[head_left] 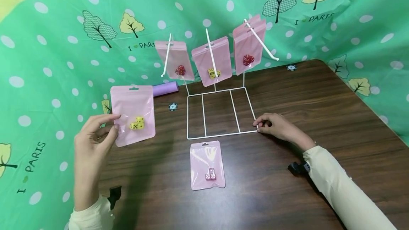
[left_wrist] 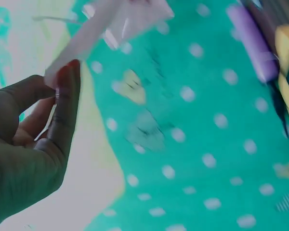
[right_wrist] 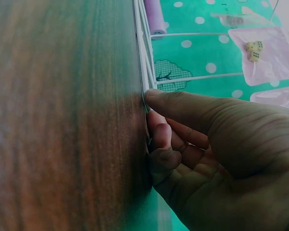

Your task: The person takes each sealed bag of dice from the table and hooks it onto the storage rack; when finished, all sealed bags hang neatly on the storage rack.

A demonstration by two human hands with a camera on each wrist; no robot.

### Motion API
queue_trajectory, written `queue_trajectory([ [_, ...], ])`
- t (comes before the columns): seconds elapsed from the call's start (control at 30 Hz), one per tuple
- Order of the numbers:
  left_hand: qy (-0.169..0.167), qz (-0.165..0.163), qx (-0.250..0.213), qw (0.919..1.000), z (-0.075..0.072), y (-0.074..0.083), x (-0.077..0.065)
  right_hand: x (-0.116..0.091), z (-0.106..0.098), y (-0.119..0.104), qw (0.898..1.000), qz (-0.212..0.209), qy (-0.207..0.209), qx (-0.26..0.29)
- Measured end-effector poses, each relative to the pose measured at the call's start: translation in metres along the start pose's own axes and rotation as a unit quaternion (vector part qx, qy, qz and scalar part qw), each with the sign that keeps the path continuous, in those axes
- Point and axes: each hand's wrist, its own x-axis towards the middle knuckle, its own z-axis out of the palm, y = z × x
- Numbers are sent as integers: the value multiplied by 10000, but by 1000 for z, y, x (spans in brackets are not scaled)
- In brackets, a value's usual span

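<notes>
In the head view my left hand [head_left: 96,141] pinches the left edge of a pink zip pouch [head_left: 123,104] and holds it up off the table, yellow dice [head_left: 136,125] showing inside. The left wrist view catches this pouch [left_wrist: 118,24] only in part. My right hand [head_left: 276,127] grips the near right corner of a white wire display rack [head_left: 220,135], thumb and fingers at the base wire. From the rack's hooks hang three pink pouches: red dice in the left one [head_left: 174,54], yellow in the middle [head_left: 204,56], red in the right [head_left: 244,42].
Another pink pouch [head_left: 204,155] with clear pinkish dice lies flat in front of the rack. Behind the raised pouch is a purple cylinder [head_left: 166,88]. Poker chips lie left of the rack [head_left: 173,107] and at the back right. Green printed cloth [head_left: 64,81] lines the dark wooden table [head_left: 262,194].
</notes>
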Motion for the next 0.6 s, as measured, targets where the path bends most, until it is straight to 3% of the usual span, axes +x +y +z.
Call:
queue_trajectory([
  [0.1, -46, 478, -609, 9970, 7, 19, -5, -1, -1, -1, 10000, -55, -13, 24],
  [0.23, -216, 1040, -1676, 9801, 20, 37, -9, -1, -2, -2, 9999, -137, 9, 5],
  [0.3, -298, 1247, -1970, 9720, 26, 42, -8, -1, -3, -2, 9999, -122, 16, -7],
  [0.43, -334, 1238, -1975, 9719, 38, 47, -3, -1, -3, 0, 10000, -85, 22, -24],
  [0.6, -204, 704, -1592, 9845, 51, 39, 6, 0, -1, 0, 9999, -130, -24, 18],
])
